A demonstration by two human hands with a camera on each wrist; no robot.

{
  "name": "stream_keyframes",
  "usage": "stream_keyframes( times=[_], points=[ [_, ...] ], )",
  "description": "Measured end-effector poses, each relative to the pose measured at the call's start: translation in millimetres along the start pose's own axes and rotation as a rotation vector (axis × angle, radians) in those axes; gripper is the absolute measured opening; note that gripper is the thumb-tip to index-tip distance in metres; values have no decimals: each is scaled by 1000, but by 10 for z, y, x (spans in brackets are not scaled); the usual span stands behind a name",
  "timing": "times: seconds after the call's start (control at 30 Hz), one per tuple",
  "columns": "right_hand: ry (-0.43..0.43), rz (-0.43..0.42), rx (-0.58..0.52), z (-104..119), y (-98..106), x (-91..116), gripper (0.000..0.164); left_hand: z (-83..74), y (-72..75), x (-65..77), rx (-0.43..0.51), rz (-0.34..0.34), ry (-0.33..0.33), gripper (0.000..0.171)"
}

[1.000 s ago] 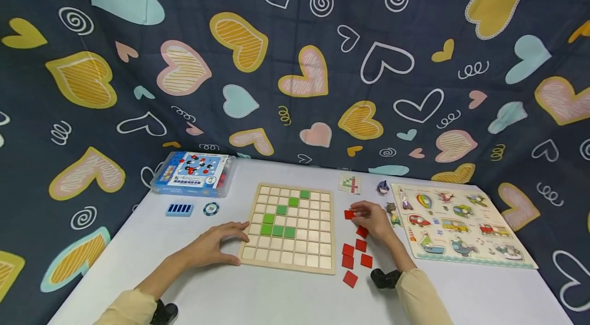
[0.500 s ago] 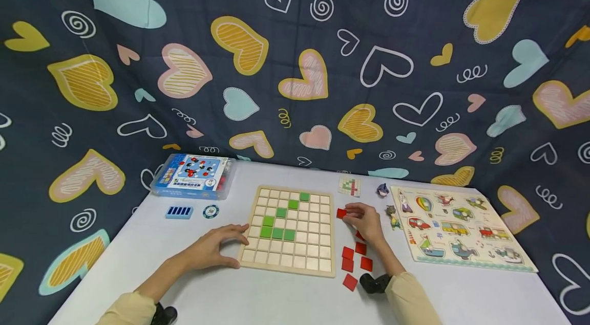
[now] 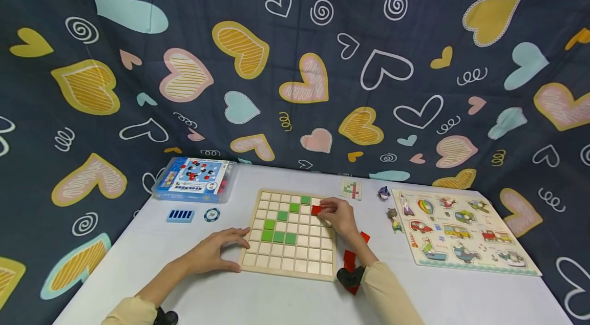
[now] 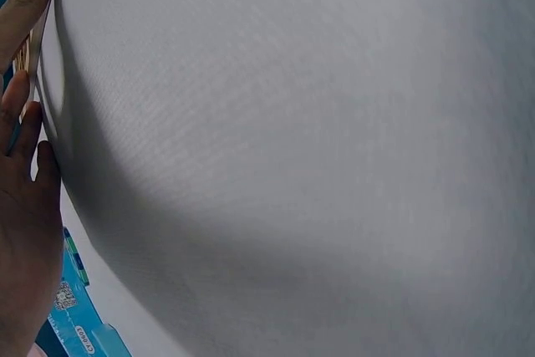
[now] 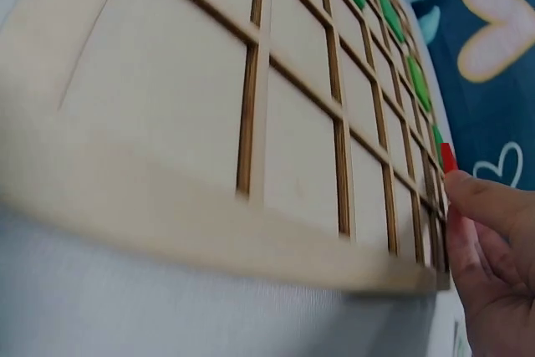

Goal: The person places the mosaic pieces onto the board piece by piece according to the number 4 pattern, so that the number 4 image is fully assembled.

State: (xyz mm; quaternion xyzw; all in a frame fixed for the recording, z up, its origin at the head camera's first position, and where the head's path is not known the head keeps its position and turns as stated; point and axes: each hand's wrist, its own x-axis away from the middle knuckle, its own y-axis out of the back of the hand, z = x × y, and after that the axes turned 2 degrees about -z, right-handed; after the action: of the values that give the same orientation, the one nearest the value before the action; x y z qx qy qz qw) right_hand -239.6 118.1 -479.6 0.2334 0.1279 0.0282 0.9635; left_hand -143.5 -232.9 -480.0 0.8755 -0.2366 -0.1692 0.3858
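A wooden grid board (image 3: 288,273) lies on the white table, with several green square tiles (image 3: 278,236) set in its cells. My right hand (image 3: 340,217) is over the board's upper right part and pinches a red square tile (image 3: 316,210) between thumb and fingers. In the right wrist view that red tile (image 5: 448,158) shows edge-on at the fingertips, close to the grid. My left hand (image 3: 213,252) rests at the board's left edge, its fingers and thumb spread along the frame. Only part of the left hand (image 4: 25,232) shows in the left wrist view.
Loose red tiles (image 3: 349,259) lie right of the board, partly behind my right forearm. A small pattern card (image 3: 351,189) lies beyond the board. A picture puzzle board (image 3: 465,233) is at right, a plastic box (image 3: 193,179) and a round chip (image 3: 212,215) at left.
My right hand has carried the red tile leftward from the table beside the board to over the board's upper right cells. My left hand stays at the board's left edge.
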Motion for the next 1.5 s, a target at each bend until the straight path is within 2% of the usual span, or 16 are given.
stream_keyframes(
  times=[0.2,0.43,0.67,0.9,1.03,1.1,1.27,1.33,1.5],
  points=[
    [30,31,11,36,-97,-42,27,14,-13,0,8,5,11,45],
    [14,50,-36,39,-158,-83,27,13,-10,-2,5,-2,6,45],
    [3,48,-28,36,-196,-93,28,8,-10,-15,4,-4,-3,44],
    [47,44,-58,54,-233,-101,29,11,-12,-18,-1,-5,-8,44],
    [9,48,-87,81,-231,-97,28,23,-16,-15,-6,-8,-11,45],
    [-10,61,-127,186,-174,-59,28,28,-17,-13,-6,-8,-11,45],
    [-67,56,-158,166,11,6,27,30,-16,-8,1,-3,-2,45],
    [-85,44,-120,48,119,37,28,27,-13,-9,0,0,1,45],
    [-127,25,8,-24,571,277,30,9,2,-2,-4,3,-3,45]
  ],
)
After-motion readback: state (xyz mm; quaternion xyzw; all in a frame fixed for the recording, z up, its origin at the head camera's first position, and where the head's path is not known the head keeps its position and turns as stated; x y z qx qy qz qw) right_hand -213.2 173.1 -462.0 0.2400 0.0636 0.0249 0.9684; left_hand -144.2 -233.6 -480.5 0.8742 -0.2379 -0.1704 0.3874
